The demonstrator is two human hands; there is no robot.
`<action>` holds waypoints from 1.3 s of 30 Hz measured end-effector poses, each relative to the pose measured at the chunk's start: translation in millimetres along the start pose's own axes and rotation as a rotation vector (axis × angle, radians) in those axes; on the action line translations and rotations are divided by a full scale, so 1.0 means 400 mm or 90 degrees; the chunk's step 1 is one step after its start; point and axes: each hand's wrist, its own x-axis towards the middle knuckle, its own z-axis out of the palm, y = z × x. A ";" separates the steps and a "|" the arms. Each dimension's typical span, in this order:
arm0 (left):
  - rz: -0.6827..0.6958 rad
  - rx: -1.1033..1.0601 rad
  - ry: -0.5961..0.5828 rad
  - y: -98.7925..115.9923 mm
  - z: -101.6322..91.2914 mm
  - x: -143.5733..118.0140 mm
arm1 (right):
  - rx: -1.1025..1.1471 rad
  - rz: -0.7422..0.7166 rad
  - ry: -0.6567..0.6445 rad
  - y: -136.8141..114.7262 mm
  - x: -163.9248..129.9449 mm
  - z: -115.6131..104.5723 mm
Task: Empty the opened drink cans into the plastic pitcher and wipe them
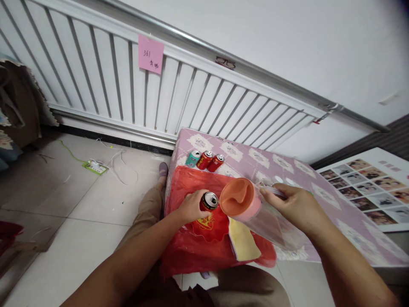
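Observation:
My left hand (194, 207) is wrapped round a drink can (211, 199), its opened top facing up, above a red tray (209, 232) with yellow print. In my right hand (297, 207) is the handle of a clear plastic pitcher (281, 230) with an orange lid (239, 198). The pitcher lies tilted over, its lid end pointing left and close beside the can's top. A folded yellow cloth (243, 241) lies just below the pitcher. Whether liquid is flowing between the two cannot be made out.
A teal can (193, 158) and two red cans (211, 161) stand at the table's back left. Red plastic sheeting (182, 175) covers part of the purple patterned tablecloth (243, 155). A radiator (179, 91) runs behind. A power strip (96, 167) with cables lies on the floor.

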 end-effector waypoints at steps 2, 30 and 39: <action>-0.005 -0.004 -0.004 0.000 0.000 0.000 | 0.002 -0.001 0.003 -0.004 -0.001 -0.001; 0.005 0.007 0.005 -0.002 0.006 0.002 | 0.015 0.008 -0.003 -0.002 0.001 0.000; 0.006 0.005 0.004 -0.006 0.009 0.002 | 0.012 -0.002 0.005 -0.004 -0.001 0.000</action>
